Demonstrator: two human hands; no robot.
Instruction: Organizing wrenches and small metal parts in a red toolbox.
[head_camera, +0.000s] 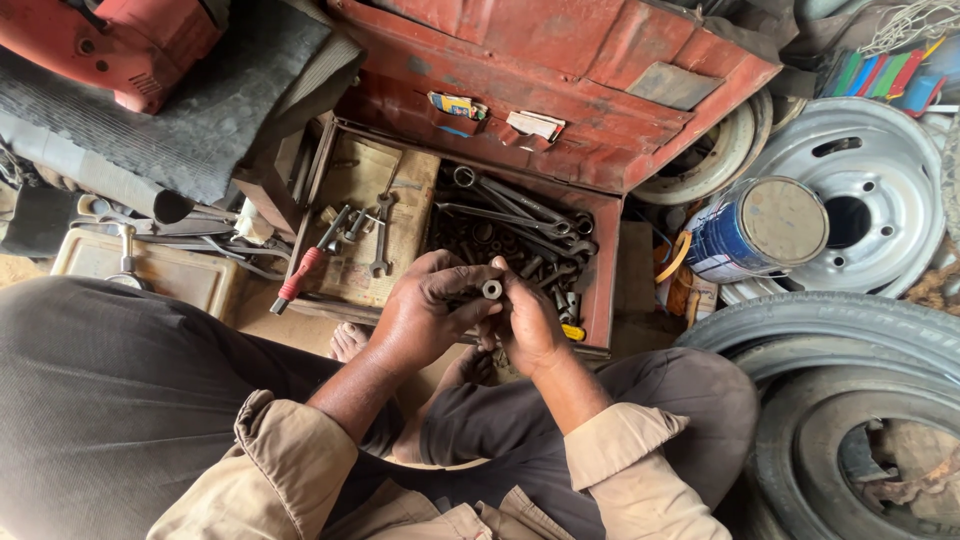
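Two hands (470, 320), one socket (491, 289), one red toolbox (560, 90), one blue can (755, 228), two tyres (850, 330)

Cluttered workshop floor, red toolbox (560, 90), steel wheel rim (850, 190), tyres (850, 400), paint can (757, 228)

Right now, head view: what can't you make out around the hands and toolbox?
- Socket: only its round end shows; the left hand and right hand cover the rest, so each grip is unclear.
- Toolbox bottom: buried under spanners and small dark parts.
- Red-handled screwdriver: tip too small to tell.
- Tyre: cut off by the right edge.
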